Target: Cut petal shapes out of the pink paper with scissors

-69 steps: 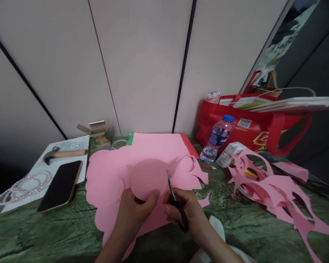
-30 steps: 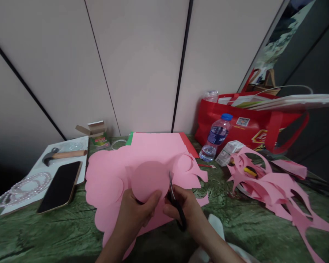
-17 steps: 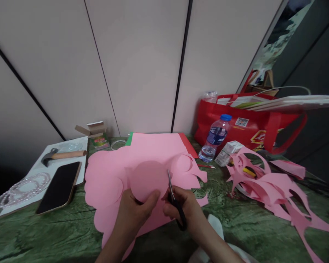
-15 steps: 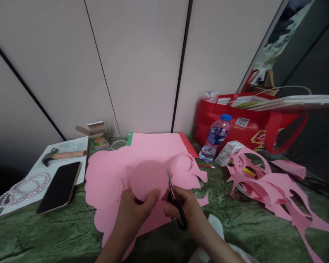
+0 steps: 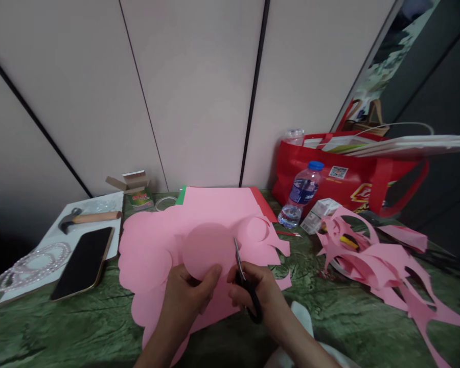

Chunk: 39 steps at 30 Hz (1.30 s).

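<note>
Between the thumb and fingers of my left hand (image 5: pixel 189 291) is a pink paper circle (image 5: pixel 208 250), pinched at its lower edge. My right hand (image 5: pixel 258 291) grips black-handled scissors (image 5: pixel 249 291), their blades pointing up and away from me, just beside the circle's right edge. Below both hands lie pink paper sheets (image 5: pixel 222 202), with several cut circles (image 5: pixel 141 255) spread over their left side. Another round piece (image 5: pixel 256 228) lies on the right side of the sheets. The paper under my hands is partly hidden by them.
At left are a phone (image 5: pixel 83 263), a hammer (image 5: pixel 88 218), a beaded string (image 5: pixel 34 263) and an opened small box (image 5: pixel 139 197). To the right stand a water bottle (image 5: pixel 301 194), a small white box (image 5: pixel 320 215) and a red bag (image 5: pixel 345 179), with pink paper scraps (image 5: pixel 379 266) in front.
Almost nothing differs. Both hands keep their holds on the paper circle and the scissors, and the view has shifted very slightly.
</note>
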Each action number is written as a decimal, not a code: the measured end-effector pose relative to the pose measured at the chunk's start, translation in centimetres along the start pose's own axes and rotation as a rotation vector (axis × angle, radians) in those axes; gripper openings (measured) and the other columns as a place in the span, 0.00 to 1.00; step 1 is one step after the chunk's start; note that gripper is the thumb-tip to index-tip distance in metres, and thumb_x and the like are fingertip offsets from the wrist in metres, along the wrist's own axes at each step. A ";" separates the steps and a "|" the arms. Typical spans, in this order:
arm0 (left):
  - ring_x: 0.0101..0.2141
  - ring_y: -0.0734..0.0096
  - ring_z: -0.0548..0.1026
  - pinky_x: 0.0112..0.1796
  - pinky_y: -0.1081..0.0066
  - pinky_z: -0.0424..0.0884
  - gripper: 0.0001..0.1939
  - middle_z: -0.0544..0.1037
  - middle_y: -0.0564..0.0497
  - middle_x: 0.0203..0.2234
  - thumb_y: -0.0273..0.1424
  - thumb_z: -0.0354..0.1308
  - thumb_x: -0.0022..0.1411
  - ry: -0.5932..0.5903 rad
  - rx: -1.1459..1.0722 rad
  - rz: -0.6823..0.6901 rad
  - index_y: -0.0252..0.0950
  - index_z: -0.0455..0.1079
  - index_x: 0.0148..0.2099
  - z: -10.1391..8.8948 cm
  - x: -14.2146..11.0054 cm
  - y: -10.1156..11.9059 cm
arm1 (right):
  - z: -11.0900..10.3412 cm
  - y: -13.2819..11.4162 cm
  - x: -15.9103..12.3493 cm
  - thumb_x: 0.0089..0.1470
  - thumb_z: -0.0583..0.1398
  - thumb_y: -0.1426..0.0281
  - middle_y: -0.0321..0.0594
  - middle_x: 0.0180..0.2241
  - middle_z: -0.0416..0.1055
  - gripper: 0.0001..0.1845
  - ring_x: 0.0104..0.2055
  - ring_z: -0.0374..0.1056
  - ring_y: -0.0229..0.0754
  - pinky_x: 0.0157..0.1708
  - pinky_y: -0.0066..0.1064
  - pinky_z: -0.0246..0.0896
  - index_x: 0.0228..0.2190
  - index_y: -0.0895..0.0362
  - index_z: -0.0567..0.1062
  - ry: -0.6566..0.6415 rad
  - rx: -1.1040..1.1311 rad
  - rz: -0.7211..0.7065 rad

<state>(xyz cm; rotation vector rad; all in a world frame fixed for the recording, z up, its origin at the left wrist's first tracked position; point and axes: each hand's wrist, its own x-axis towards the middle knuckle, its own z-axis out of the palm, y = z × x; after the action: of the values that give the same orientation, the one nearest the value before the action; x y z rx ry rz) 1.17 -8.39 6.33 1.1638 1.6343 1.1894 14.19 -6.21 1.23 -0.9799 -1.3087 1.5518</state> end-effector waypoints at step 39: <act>0.07 0.83 0.53 0.11 0.77 0.45 0.22 0.57 0.57 0.03 0.39 0.58 0.46 -0.071 -0.028 -0.050 0.34 0.58 0.09 -0.1 0.0 0.0 | -0.1 0.0 0.1 0.31 0.69 0.63 0.28 0.16 0.59 0.19 0.18 0.50 0.31 0.16 0.23 0.44 0.20 0.57 0.65 -0.001 0.019 -0.081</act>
<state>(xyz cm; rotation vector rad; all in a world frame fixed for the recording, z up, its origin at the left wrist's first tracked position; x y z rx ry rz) 1.11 -8.43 6.31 1.1287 1.5796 1.1230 14.25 -6.10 1.24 -0.9033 -1.3162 1.5003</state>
